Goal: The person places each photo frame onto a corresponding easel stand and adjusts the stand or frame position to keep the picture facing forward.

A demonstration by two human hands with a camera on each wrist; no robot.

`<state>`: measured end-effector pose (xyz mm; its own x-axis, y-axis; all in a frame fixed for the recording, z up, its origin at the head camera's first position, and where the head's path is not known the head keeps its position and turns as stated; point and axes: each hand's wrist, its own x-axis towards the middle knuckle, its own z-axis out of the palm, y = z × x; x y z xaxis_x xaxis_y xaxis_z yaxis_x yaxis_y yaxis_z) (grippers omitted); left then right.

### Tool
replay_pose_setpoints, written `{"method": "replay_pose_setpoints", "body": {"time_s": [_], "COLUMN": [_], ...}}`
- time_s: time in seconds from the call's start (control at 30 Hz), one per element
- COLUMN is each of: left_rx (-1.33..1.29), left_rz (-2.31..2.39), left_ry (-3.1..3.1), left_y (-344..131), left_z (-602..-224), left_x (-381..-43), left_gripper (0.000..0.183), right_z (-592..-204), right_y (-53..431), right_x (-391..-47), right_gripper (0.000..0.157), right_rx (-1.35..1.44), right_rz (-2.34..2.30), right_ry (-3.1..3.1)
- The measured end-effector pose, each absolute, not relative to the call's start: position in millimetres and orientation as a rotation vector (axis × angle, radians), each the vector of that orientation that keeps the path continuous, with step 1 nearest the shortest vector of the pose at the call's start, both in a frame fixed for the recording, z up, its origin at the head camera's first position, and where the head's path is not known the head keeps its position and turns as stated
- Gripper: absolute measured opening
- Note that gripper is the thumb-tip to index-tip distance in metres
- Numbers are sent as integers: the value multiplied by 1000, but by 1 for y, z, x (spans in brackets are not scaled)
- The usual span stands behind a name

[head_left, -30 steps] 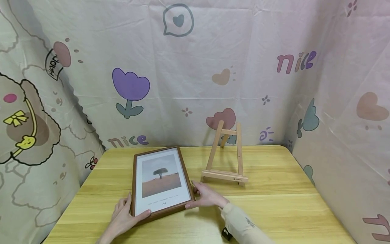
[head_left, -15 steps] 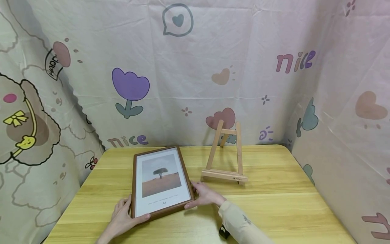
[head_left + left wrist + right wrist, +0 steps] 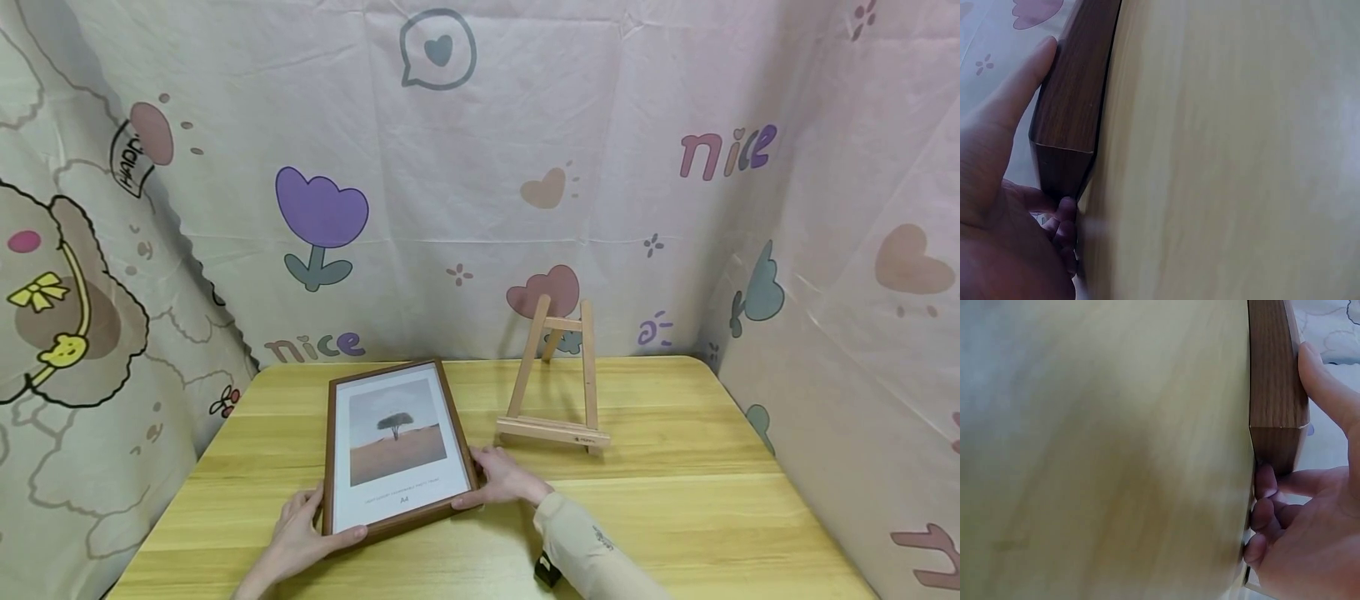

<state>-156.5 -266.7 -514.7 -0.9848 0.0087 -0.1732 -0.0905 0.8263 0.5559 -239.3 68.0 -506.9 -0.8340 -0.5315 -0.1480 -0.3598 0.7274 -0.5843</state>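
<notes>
A brown wooden picture frame [image 3: 395, 446] with a print of a tree lies face up on the table, slightly turned. My left hand [image 3: 300, 537] grips its near left corner, thumb over the front edge and fingers curled at the left side. At the near right corner my right hand [image 3: 504, 479] holds it the same way, thumb on the front edge. In the left wrist view, curled fingertips [image 3: 1067, 209] sit at the bottom of the frame's corner. The right wrist view has fingertips [image 3: 1265, 481] tucked low against the other corner.
A small wooden easel [image 3: 555, 429] stands on the table [image 3: 675, 500] to the right of the frame, near the back. Printed cloth [image 3: 450, 167] hangs behind and on both sides. A black strap [image 3: 547, 571] shows under the right sleeve.
The right forearm has shifted slightly left. Both hands keep their places at the frame's near corners, and the frame and easel stay where they were.
</notes>
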Motion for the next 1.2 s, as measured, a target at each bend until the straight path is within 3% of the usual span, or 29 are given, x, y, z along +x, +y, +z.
{"method": "replay_pose_setpoints", "body": {"time_s": [1.2], "left_rx": [-128], "left_rz": [1018], "left_ry": [2768], "left_y": [-268], "left_z": [-516], "left_x": [-151], "left_gripper": [112], "right_z": [-511], "right_y": [70], "right_x": [-234], "right_gripper": [98], "right_rx": [-667], "right_rz": [-885], "right_ry": [2628]}}
